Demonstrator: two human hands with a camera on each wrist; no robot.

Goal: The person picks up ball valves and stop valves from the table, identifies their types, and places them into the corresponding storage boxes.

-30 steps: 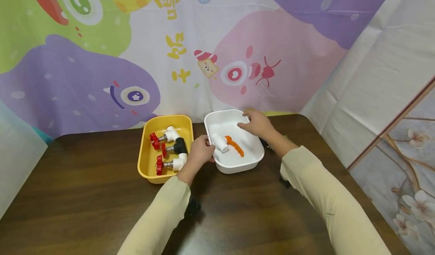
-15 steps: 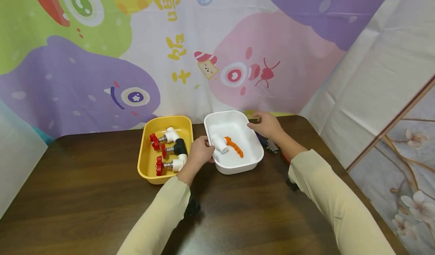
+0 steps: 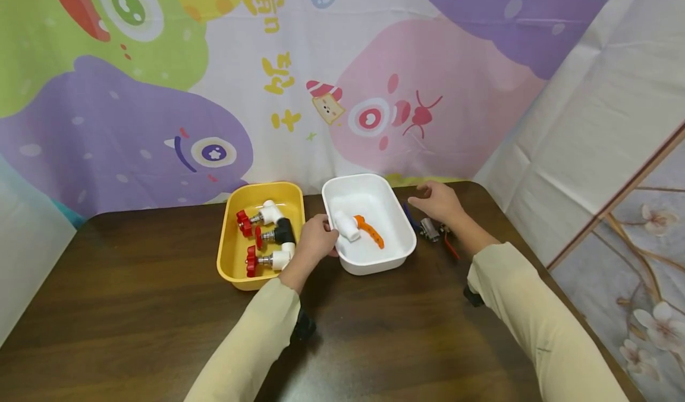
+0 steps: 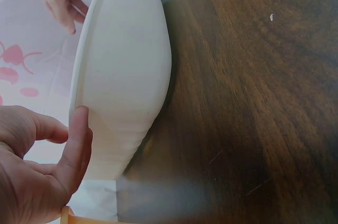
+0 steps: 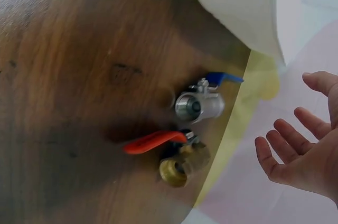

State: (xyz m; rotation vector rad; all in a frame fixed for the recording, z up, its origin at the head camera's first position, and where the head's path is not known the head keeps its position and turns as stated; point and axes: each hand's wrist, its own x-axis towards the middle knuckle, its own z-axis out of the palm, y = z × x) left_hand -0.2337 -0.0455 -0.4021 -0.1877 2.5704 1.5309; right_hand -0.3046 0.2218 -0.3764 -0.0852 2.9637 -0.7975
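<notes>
My left hand point(image 3: 317, 236) pinches the left rim of a white plastic basin point(image 4: 127, 44), thumb and fingers on either side of the wall. Inside that basin lies a white valve point(image 3: 346, 225) with an orange lever point(image 3: 370, 231). My right hand point(image 3: 440, 203) hovers beyond the basin's right side, fingers loosely spread and holding nothing. Near it on the table are a silver ball valve point(image 5: 203, 105) with a blue lever and a brass ball valve point(image 5: 187, 163) with a red lever. Both lie apart from the hand in the right wrist view.
Left of the white basin stands a yellow basin point(image 3: 289, 195) holding three red-wheeled valves, two with white bodies and one black point(image 3: 283, 231). Both basins sit near the back edge of the dark wooden table point(image 3: 134, 307). A cartoon-printed cloth point(image 3: 299, 146) hangs behind.
My right hand has moved right, from over the white basin to above the two ball valves, which now show more. The left hand stays on the rim.
</notes>
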